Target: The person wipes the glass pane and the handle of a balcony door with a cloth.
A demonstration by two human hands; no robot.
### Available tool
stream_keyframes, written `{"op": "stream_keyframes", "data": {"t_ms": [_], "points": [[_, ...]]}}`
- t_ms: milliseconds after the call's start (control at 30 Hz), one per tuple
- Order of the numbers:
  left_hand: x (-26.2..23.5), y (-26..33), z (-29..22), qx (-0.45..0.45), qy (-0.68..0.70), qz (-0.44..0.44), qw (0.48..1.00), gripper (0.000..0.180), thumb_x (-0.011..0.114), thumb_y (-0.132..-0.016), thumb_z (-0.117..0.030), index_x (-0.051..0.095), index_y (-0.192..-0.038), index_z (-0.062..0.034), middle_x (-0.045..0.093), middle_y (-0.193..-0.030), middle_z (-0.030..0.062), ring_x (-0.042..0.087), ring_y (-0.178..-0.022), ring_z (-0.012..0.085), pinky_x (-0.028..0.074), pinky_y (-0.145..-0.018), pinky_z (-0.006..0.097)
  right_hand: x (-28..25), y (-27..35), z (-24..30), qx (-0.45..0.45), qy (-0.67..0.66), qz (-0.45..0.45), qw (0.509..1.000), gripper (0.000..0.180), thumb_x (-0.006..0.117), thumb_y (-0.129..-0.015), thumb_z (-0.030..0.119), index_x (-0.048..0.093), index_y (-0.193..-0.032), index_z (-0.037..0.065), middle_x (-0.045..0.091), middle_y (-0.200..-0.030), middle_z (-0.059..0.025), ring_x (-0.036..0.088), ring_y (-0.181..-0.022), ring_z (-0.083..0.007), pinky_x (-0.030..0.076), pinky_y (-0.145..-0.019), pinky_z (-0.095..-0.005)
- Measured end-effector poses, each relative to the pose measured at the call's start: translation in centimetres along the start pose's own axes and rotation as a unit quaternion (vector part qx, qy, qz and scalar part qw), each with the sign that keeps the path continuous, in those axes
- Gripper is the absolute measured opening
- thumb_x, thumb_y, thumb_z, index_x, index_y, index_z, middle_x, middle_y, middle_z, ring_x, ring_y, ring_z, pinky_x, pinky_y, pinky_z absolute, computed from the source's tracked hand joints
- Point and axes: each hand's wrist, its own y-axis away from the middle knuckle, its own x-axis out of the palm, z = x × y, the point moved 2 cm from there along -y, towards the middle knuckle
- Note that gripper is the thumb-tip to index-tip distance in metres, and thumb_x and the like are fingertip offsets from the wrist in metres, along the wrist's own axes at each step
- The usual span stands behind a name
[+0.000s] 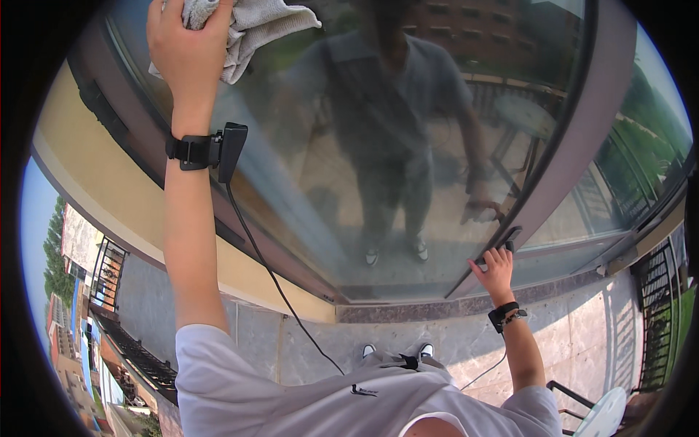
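High at the upper left, my left hand (188, 52) is closed around a light grey cloth (261, 30), a loose corner of it hanging out to the right. The bunched cloth lies over the upper left of a large glass door pane (313, 171), near its frame. Lower down on the right, my right hand (496, 274) has its fingers wrapped over the dark handle (512, 239) on the door's brownish frame (564, 156). A dim reflection of a standing person, a railing and a table shows in the glass.
Black straps with small devices sit on both wrists, and a cable (273, 271) hangs from the left one. Below the door runs a stone sill (408, 312) above floor tiles. Black railings (657, 309) stand at both sides. A round pale table (606, 416) is at the lower right.
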Motion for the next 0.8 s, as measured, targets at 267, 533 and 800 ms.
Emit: {"op": "stream_keyframes", "data": {"t_ms": [267,533,800], "points": [[5.9,19.2,-15.8,0.174,0.071,0.259,0.947,0.021,0.078,-0.071,-0.022,0.077,-0.090,-0.0304,0.062,-0.128,-0.0026,0.057,-0.113,0.0222,0.043,-0.086,0.044,-5.8,-6.4,3.5,-0.012,-0.142,-0.117,0.983,0.067,0.085,-0.081,0.041,0.060,-0.133,0.008,0.063,-0.129,-0.0167,0.061,-0.108,-0.0362,0.047,-0.094,-0.0454],[6.4,26.8,-18.2,0.330,0.058,0.266,0.904,0.009,0.067,-0.090,-0.036,0.062,-0.096,-0.0319,0.063,-0.126,-0.0087,0.055,-0.124,0.0158,0.038,-0.099,0.045,-5.9,-16.8,9.7,-0.169,-0.176,-0.163,0.956,0.082,0.090,-0.078,0.031,0.051,-0.148,0.016,0.049,-0.153,-0.0194,0.052,-0.135,-0.0415,0.045,-0.106,-0.0516],[5.4,11.4,-10.6,0.277,-0.082,0.123,0.950,0.010,0.071,-0.089,-0.032,0.070,-0.098,-0.0345,0.069,-0.123,-0.0113,0.060,-0.119,0.0133,0.036,-0.097,0.048,-15.7,-32.2,15.0,-0.335,-0.136,-0.287,0.887,0.082,0.086,-0.075,0.022,0.053,-0.150,0.026,0.051,-0.154,-0.0119,0.056,-0.132,-0.0332,0.048,-0.109,-0.0459]]}}
